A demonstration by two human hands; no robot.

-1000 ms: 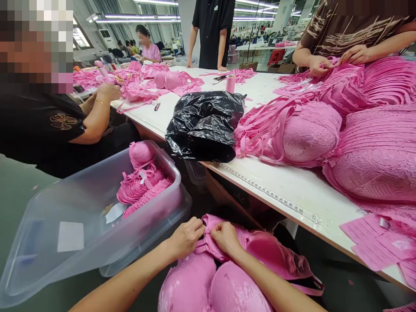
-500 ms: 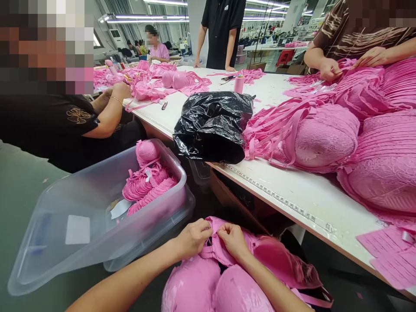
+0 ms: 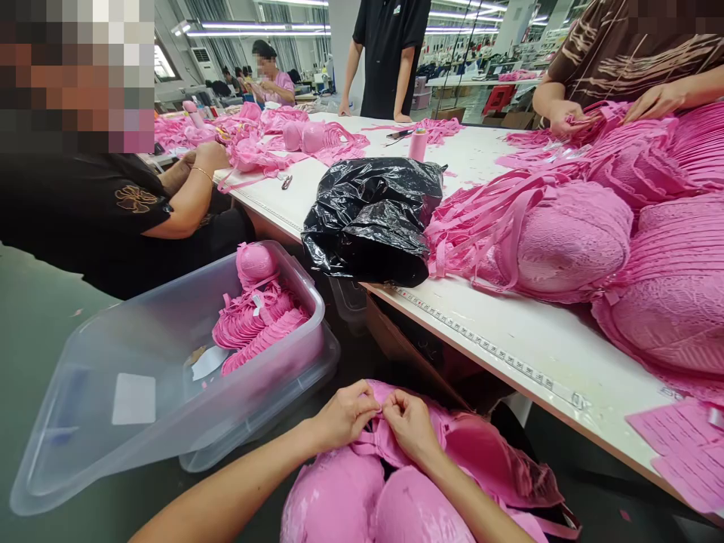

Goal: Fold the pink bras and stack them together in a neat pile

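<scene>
Where the scene comes nearest, rounded pink cups [image 3: 333, 498], smooth and plump with a faint sheen, sit side by side at the bottom. Just beyond them, a pink bra [image 3: 380, 446] of soft, folded fabric lies between the two hands, low in the middle of the scene. The left hand [image 3: 346, 413] is curled, its thumb and fingertips pinched together on the fabric's edge; the right hand [image 3: 412, 426], close beside it, pinches the same piece, its other fingers folded in. Whatever lies between the fingertips is too small to make out.

To the left stands a translucent plastic tub [image 3: 186, 431] with rounded corners, holding a ruffled stack of bras [image 3: 260, 324] at its far right end. On the right, a measuring tape [image 3: 480, 339] runs along the near edge of the smooth white table [image 3: 526, 317]. Pink paper slips [image 3: 679, 430] lie at its near right, below lace-covered bras [image 3: 667, 286] nested in thick ridges. A crinkled, glossy black plastic bag [image 3: 373, 204] gapes toward the near side, with a pink thread spool [image 3: 418, 145] upright beyond it. Farther still, a person in a black shirt [image 3: 393, 53] stands at the table's far edge.
</scene>
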